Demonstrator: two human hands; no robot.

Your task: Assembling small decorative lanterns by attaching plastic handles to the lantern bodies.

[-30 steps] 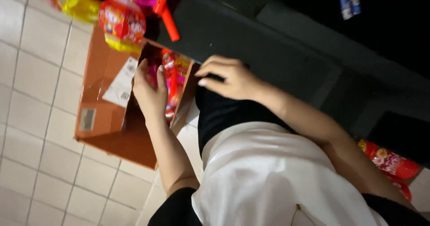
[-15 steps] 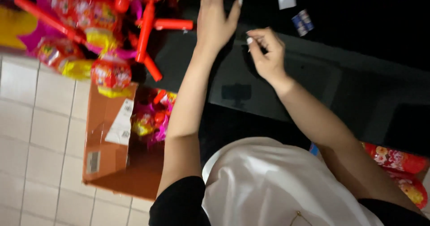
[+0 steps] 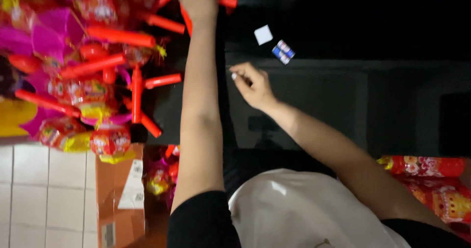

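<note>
Lanterns (image 3: 98,81), red and pink with orange-red sticks, hang in a thick bunch at the upper left, and the left hand (image 3: 197,0) reaches up among them at the top edge. Its fingers are cut off by the frame, so I cannot tell whether it grips a stick (image 3: 223,1) or only touches it; the stick runs just beside the wrist. The right hand (image 3: 252,85) is lower and to the right, over a dark counter (image 3: 319,105), with fingers curled narrow and the fingertips pinched together; whether anything small sits between them is too dim to tell. It is near the lanterns but apart from them, with the left forearm between.

Above the right hand, on the dark surface, lie a small white square label (image 3: 263,34) and, just beside it, a small blue, white and red packet (image 3: 283,52), both tilted. Below the lanterns, at the lower left, a brown cardboard box (image 3: 120,199) stands open on pale floor tiles (image 3: 44,194), with a white label on its side and more pink and red lanterns inside. At the right edge lie long red patterned packages (image 3: 427,167).
</note>
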